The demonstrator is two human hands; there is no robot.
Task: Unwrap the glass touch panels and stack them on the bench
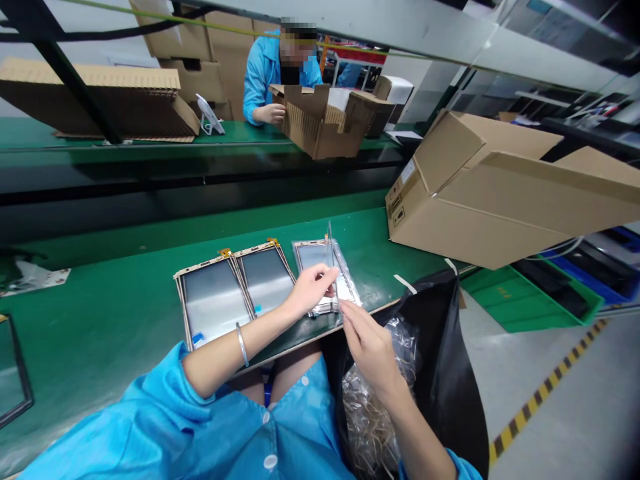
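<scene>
1. Tabletop [125,280]: smooth, green, slightly glossy.
2. On it, two stacks of flat rectangular grey panels with pale, dark-lined borders, a left stack [215,303] and a middle stack [265,277], side by side, orange tabs at their far edges.
3. Thin, clear-edged flat panel [330,250]: held upright, nearly edge-on, above the film-wrapped right stack [350,288].
4. Left hand [315,288]: grip closed on the panel's near side, fingers curled.
5. Right hand [367,340]: grip pinching the panel's lower near corner.
6. Glossy black plastic bag [440,333]: beside the right forearm, containing crumpled clear film [370,407].
</scene>
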